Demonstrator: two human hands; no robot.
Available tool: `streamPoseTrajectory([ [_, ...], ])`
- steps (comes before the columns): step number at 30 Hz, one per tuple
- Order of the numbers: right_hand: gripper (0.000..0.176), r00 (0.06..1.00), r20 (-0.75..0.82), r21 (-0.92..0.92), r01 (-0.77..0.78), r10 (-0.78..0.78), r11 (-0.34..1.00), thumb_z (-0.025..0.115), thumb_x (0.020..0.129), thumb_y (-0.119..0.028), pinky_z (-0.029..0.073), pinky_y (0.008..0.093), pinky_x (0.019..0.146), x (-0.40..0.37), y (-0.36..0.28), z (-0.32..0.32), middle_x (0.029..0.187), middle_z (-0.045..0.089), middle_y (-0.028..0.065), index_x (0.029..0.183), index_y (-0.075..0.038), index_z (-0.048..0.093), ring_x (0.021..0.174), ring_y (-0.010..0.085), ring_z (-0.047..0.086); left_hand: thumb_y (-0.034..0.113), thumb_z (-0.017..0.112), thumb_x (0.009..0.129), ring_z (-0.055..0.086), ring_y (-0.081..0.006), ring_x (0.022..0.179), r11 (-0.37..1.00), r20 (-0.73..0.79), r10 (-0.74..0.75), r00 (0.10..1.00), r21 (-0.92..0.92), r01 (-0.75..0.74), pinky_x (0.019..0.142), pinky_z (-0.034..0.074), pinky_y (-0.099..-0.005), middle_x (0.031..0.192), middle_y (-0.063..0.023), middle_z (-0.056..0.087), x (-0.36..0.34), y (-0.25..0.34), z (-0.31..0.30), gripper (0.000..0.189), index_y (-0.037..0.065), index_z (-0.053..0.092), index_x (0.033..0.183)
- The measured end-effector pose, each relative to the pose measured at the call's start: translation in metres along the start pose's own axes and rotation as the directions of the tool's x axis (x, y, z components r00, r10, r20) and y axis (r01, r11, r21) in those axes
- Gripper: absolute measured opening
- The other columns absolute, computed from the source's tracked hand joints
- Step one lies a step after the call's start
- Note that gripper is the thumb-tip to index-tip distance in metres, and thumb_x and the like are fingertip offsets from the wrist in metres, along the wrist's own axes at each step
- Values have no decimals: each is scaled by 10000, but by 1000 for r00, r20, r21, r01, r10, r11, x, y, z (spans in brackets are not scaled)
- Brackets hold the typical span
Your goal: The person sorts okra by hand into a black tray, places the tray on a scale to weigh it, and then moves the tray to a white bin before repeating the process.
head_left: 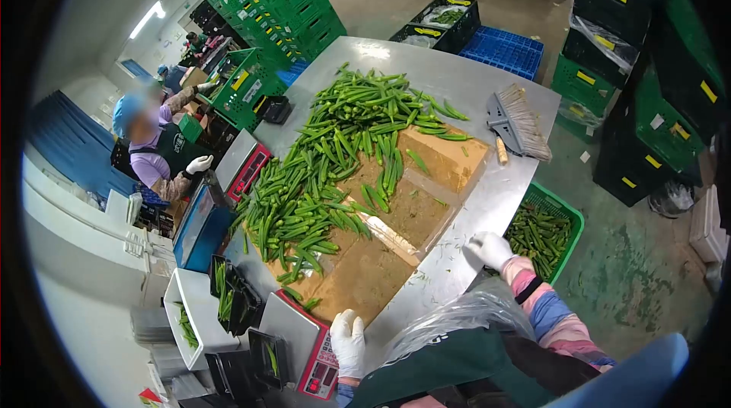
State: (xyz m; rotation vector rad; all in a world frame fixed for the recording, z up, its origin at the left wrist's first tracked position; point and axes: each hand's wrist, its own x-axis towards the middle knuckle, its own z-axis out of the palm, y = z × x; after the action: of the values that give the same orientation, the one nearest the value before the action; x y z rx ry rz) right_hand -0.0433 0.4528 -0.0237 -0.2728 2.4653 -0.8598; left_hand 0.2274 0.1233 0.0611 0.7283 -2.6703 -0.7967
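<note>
We're at the near edge of the table (455, 247), and the okra pile (335, 145) sits beyond both hands, on the far and left side of the cardboard (365, 275). The pile's long axis runs from close to the far edge back down the left side to the red scale (318, 366) by the near left corner; single pods point all ways, so no one pod axis to go by. Our left hand (348, 343) is nearer: it's just beside that scale, fingers up and loosely curled, partly open, nothing seen in them. From those fingers the closest pods are ahead and slightly left, past the scale's top end. Our right hand (491, 250) is at the near edge further right, fingers part bent and a little apart, pointing left, nothing seen in hold; can't tell if the fingertips touch the metal. From there the pile is ahead and left, across bare cardboard. The green basket (576, 244) with more okra is just beside the right hand, off the edge.
</note>
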Motion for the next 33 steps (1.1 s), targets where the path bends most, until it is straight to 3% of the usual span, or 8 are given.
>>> streamPoseTrajectory([
  [1,405,990,-139,103,-4,18,995,612,923,-455,546,436,897,8,7,-10,1010,730,204,1055,-105,766,970,371,710,89,693,918,632,-293,1141,999,22,-24,999,-23,24,1020,478,-387,1199,-165,675,7,-1,2,291,-27,668,1184],
  [6,314,799,-581,240,-13,155,971,658,907,-347,555,441,830,76,41,-78,957,725,217,1046,-80,750,914,378,708,103,677,945,643,-271,1137,1000,24,8,1000,4,-9,1025,482,-368,1195,-162,688,52,41,-15,303,-41,669,1212],
  [10,415,751,-625,186,-121,212,975,736,866,-305,533,467,895,141,58,-109,1144,679,224,1206,-73,685,1038,391,667,135,707,917,622,-320,1158,997,13,-75,997,31,74,1052,461,-397,1194,-171,687,80,54,-24,313,3,684,1200],
  [12,429,709,-681,76,-180,183,981,749,852,-279,533,457,854,178,73,-104,1033,709,209,1215,-59,687,980,386,679,125,701,928,626,-307,1153,995,13,-102,995,23,102,1045,467,-390,1202,-172,681,87,63,-28,308,-7,680,1205],
  [17,375,766,-582,113,-259,275,959,736,844,-277,527,474,890,188,76,-110,1112,660,230,1156,-70,709,1027,396,662,100,699,929,635,-292,1135,950,73,-305,950,-52,309,1028,479,-382,1192,-173,680,83,49,-21,280,-25,680,1179],
  [25,356,780,-510,23,-408,362,913,727,821,-236,548,468,821,56,65,-110,1059,640,197,1152,-101,731,905,392,684,75,625,983,622,-243,1165,960,214,-278,936,69,270,1050,464,-350,1242,-167,665,100,60,-6,287,-63,639,1234],
  [28,349,780,-500,-39,-454,376,890,742,804,-237,556,455,788,32,66,-108,1048,644,186,1127,-105,734,887,377,688,70,612,994,613,-234,1183,935,226,-313,923,-97,341,1059,458,-346,1263,-162,652,110,65,-1,308,-61,613,1272],
  [33,359,901,-377,-37,-247,215,968,756,788,-252,551,455,800,49,64,-111,1070,649,178,1096,-68,734,886,364,680,74,610,1000,596,-227,1208,900,225,-327,918,-221,375,1070,449,-338,1298,-159,632,111,64,1,332,-78,587,1294],
])
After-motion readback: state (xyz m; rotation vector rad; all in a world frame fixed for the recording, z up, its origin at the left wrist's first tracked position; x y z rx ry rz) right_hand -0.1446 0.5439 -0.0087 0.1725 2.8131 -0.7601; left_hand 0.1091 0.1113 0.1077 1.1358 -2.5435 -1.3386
